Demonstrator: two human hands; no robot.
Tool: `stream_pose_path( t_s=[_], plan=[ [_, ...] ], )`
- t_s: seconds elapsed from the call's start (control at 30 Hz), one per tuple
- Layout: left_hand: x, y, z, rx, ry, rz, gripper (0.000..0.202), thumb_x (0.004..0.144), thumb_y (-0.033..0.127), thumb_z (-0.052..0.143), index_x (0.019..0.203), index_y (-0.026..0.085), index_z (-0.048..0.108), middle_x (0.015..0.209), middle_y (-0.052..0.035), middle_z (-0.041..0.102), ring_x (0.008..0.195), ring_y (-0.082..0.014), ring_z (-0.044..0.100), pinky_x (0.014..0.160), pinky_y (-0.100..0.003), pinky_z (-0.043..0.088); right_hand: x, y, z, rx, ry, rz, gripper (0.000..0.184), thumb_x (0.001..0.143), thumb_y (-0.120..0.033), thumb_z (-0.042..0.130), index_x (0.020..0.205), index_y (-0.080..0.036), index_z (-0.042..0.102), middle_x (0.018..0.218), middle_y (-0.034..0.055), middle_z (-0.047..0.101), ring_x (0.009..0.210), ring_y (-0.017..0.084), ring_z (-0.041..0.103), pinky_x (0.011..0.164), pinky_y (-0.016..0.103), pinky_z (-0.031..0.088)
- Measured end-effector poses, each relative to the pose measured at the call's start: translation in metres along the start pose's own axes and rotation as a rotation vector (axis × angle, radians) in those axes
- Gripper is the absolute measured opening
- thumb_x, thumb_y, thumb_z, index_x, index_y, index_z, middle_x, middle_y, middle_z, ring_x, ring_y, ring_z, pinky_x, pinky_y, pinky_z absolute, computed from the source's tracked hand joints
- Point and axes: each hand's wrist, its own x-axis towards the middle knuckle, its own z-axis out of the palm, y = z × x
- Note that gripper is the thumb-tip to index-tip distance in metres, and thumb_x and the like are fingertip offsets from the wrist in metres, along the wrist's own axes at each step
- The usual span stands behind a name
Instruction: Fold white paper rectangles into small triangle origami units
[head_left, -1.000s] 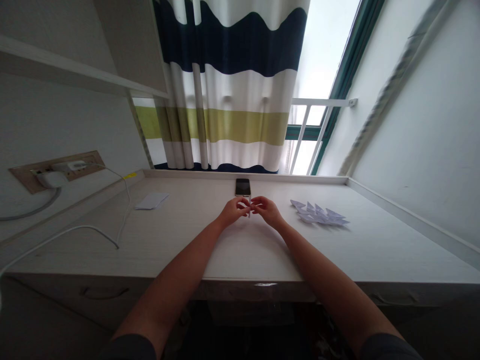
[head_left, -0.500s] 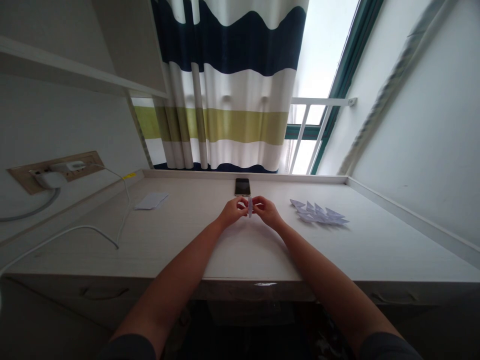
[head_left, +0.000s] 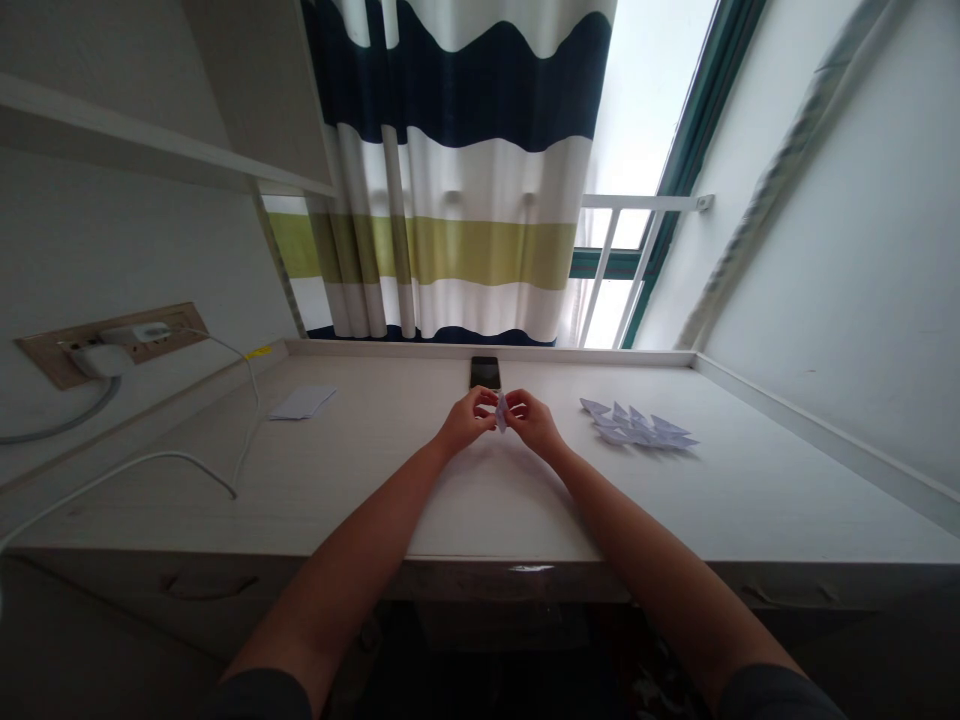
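Between my two hands, a small piece of folded white paper (head_left: 502, 412) is held upright above the desk. My left hand (head_left: 466, 416) pinches its left side with thumb and fingers. From the other side, my right hand (head_left: 529, 417) grips it the same way. Fingers cover part of the paper, so its full shape is hidden. Just behind the hands lies a dark phone (head_left: 485, 372). Off to the right sits a group of several folded white paper pieces (head_left: 637, 427) with pointed tips. On the left is a small stack of flat white paper sheets (head_left: 302, 402).
The white desk (head_left: 360, 490) has a raised rim along its back and sides. A white cable (head_left: 180, 455) runs over its left part from a wall socket (head_left: 120, 340). A striped curtain (head_left: 465, 180) hangs behind the desk, beside a window railing (head_left: 645, 204).
The folded paper has turned slightly between my fingers and shows a wider face. My left hand has shifted up a little. Everything else stays in place.
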Motion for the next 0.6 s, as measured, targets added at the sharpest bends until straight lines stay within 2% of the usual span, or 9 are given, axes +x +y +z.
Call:
stream_pose_path(
  t_s=[0.1,0.37,0.6],
  plan=[
    [0.0003,-0.0016,0.0015,0.003,-0.02,0.001,0.026,0.067,0.017,0.059,0.091,0.014,0.051,0.09,-0.0063,0.058,0.063,-0.0111,0.059,0.057,-0.028,0.052,-0.0004,0.0005,0.0023,-0.035,0.041,0.001,0.017,0.067,-0.029,0.059,0.077,-0.018,0.052,0.073,0.0006,0.058,0.06,0.013,0.059,0.053,0.029,0.051],
    [-0.0011,0.0025,0.0011,-0.023,-0.029,0.011,0.022,0.067,0.02,0.061,0.086,0.013,0.053,0.083,-0.0052,0.059,0.064,-0.012,0.059,0.059,-0.029,0.053,-0.0009,-0.0005,0.0017,-0.033,0.025,0.009,0.017,0.066,-0.03,0.059,0.074,-0.018,0.051,0.07,-0.0003,0.057,0.06,0.014,0.058,0.056,0.03,0.051],
    [-0.0007,0.0004,0.0046,0.011,0.011,0.031,0.019,0.068,0.024,0.06,0.083,0.014,0.055,0.084,-0.0049,0.059,0.065,-0.0117,0.059,0.057,-0.026,0.052,-0.0016,-0.0048,0.0025,-0.079,0.045,0.034,0.007,0.065,-0.02,0.055,0.07,-0.018,0.051,0.069,0.0001,0.058,0.06,0.012,0.056,0.057,0.027,0.048]
  ],
)
